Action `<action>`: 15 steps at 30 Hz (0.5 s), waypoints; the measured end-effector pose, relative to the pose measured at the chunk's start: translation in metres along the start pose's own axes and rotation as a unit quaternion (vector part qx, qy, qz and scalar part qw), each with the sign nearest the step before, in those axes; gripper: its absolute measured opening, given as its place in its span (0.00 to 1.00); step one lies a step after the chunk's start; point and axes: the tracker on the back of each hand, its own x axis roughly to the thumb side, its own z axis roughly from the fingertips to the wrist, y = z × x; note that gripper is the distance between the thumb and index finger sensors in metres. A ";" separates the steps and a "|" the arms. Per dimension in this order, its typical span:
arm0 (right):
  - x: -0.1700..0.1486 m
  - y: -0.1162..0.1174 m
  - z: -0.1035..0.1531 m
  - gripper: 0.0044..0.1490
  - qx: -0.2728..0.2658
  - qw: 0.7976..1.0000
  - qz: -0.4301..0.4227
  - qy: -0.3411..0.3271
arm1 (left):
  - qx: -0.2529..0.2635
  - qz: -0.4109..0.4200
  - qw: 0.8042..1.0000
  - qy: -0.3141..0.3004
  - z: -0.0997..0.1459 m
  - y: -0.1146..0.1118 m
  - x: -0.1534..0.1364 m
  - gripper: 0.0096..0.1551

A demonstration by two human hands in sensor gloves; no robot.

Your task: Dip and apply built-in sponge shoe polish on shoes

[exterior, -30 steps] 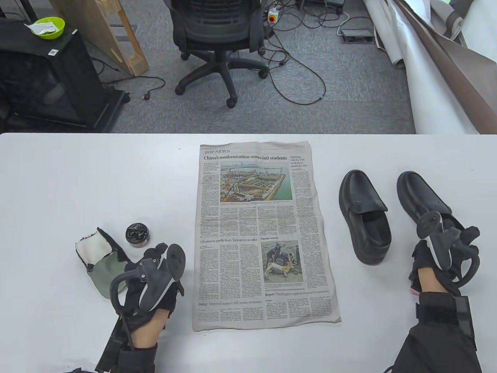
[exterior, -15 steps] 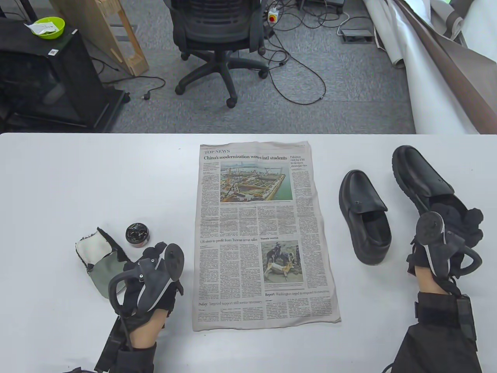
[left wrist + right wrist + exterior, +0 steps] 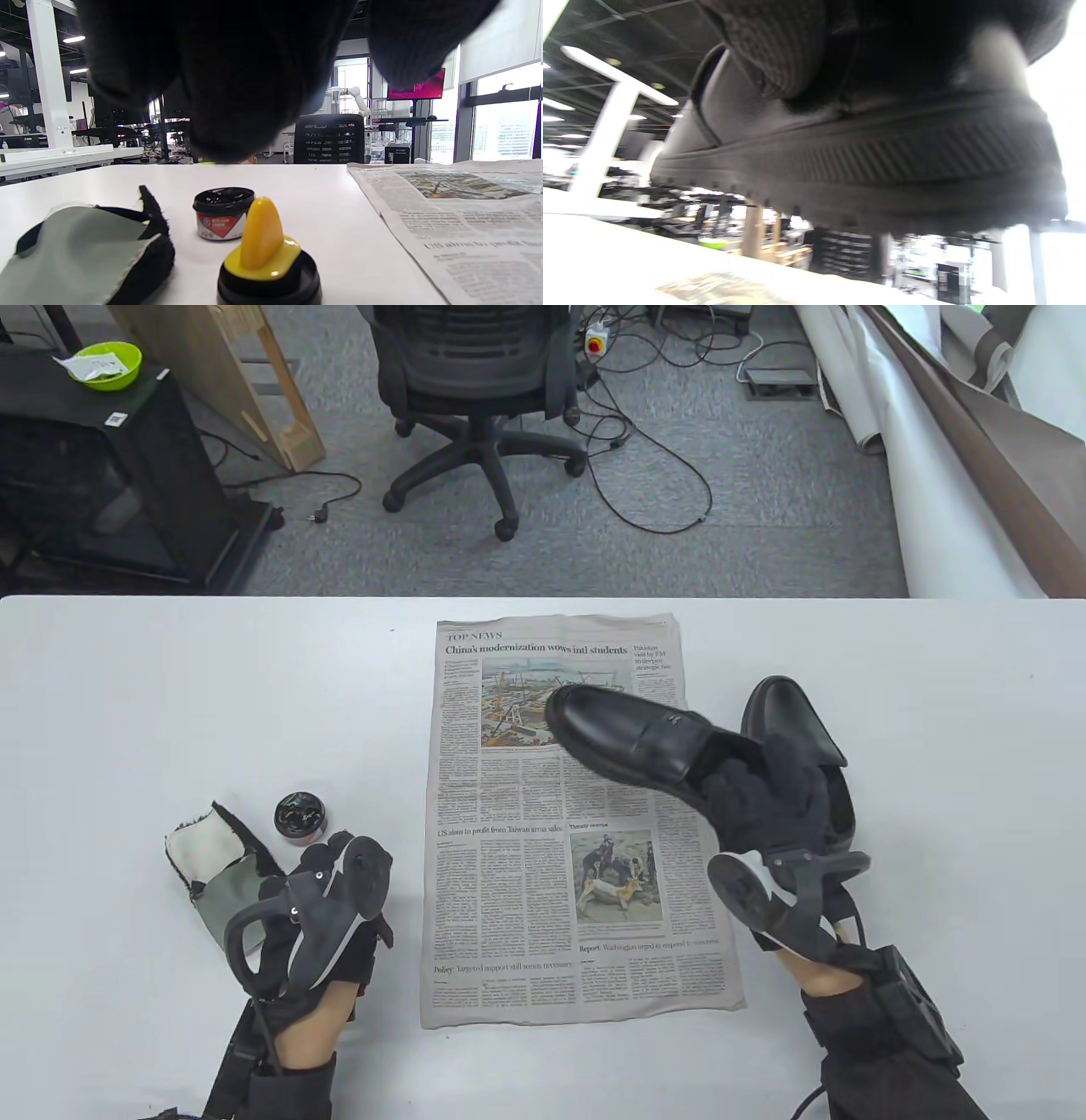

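My right hand (image 3: pixel 764 802) grips a black leather shoe (image 3: pixel 632 738) by its heel opening and holds it in the air over the newspaper (image 3: pixel 509 848), toe pointing left. In the right wrist view the shoe's ribbed sole (image 3: pixel 865 178) fills the frame, with my fingers (image 3: pixel 780 42) curled into the opening. The second black shoe (image 3: pixel 793 712) stays on the table, partly hidden behind my hand. My left hand (image 3: pixel 327 861) hovers relaxed by the open polish tin (image 3: pixel 299 817). The yellow-handled sponge applicator (image 3: pixel 263 250) stands beneath it, untouched.
A grey and black polishing cloth (image 3: pixel 216 882) lies left of my left hand, next to the tin (image 3: pixel 224 214). The white table (image 3: pixel 170 687) ends at its far edge, with an office chair (image 3: pixel 475 381) and cables on the floor beyond.
My right hand lifted the far right shoe off the table and swung it left over the newspaper, toe now pointing left. The left hand barely shifted.
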 end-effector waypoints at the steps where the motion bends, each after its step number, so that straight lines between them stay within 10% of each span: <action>1: 0.008 0.005 0.003 0.23 0.018 0.999 -0.031 -0.025 | 0.001 0.001 1.000 0.000 0.000 0.001 0.000 0.32; 15: 0.040 0.045 0.025 0.23 0.100 0.987 -0.076 -0.102 | -0.005 0.004 1.000 0.007 -0.003 0.000 -0.005 0.32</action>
